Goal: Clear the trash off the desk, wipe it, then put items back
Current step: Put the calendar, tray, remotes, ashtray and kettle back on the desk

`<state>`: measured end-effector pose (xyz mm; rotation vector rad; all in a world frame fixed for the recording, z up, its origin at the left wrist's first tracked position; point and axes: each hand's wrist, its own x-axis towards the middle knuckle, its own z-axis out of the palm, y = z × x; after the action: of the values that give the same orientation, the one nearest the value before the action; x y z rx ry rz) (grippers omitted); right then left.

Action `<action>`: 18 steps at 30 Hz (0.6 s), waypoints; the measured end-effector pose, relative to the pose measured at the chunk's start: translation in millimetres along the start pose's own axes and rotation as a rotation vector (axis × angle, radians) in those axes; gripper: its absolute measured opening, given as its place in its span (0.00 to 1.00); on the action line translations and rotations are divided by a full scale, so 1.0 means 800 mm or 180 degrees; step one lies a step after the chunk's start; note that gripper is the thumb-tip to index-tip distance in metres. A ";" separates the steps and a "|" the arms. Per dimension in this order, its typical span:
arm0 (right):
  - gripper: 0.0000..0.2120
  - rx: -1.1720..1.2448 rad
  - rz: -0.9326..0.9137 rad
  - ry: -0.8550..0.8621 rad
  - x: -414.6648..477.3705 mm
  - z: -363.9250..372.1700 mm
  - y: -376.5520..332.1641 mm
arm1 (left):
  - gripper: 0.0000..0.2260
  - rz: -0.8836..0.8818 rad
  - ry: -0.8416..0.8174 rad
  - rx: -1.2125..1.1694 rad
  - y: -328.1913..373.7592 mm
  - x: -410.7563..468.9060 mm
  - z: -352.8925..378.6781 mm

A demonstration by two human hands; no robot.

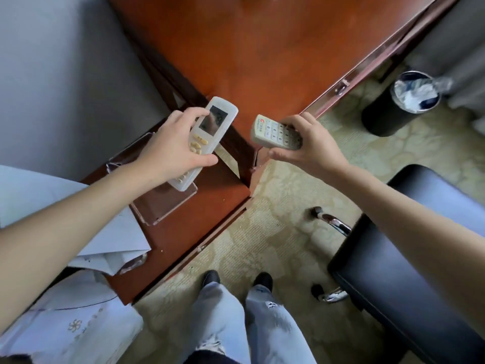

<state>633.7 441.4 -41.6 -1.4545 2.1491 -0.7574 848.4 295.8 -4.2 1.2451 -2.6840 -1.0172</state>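
My left hand (173, 148) grips a long white air-conditioner remote (210, 132) with a small screen, held above a clear acrylic holder (168, 206) on the low brown side table (204, 232). My right hand (307, 143) holds a shorter grey-white keypad remote (273, 132) near the corner of the red-brown wooden desk (262, 48). The desk top in view is bare. White papers (115, 232) lie on the side table at the left, under my left forearm.
A black waste bin (393, 106) lined with a bag and holding crumpled trash stands on the patterned carpet at the right. A black chair (409, 271) with chrome legs sits at the lower right. My legs and shoes are at the bottom centre. A grey wall is at the left.
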 end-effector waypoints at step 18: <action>0.35 -0.0909 -0.0069 -0.0795 0.283 -0.093 0.102 | 0.34 -0.0121 -0.0054 0.0010 0.035 0.303 -0.055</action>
<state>450.1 269.3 -49.9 -1.6181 2.1107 -0.2625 675.6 118.3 -14.1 1.2988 -2.6855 -1.0328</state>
